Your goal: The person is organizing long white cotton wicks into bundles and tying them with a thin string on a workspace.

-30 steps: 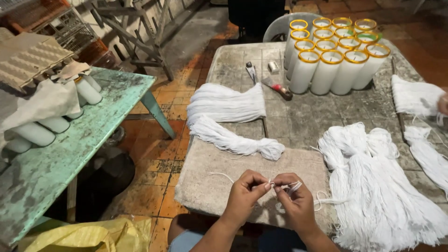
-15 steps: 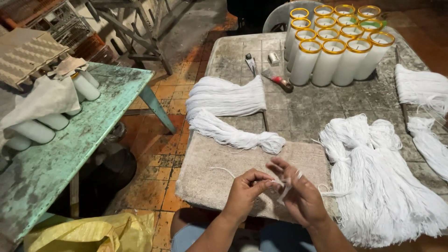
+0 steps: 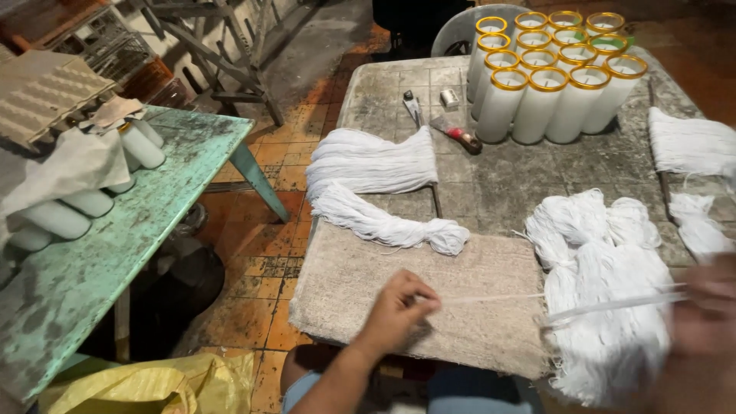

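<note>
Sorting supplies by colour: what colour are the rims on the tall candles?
Gold-yellow rims on the white candles, clearest in the head view.

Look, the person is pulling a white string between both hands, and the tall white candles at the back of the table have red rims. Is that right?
Not quite. The head view shows the candles with gold-yellow rims, not red. The rest holds: the left hand and the blurred right hand stretch a white string between them.

Dim warm light, soft shadows, wide-angle bending at edges, right hand [image 3: 701, 322] motion-blurred.
</note>
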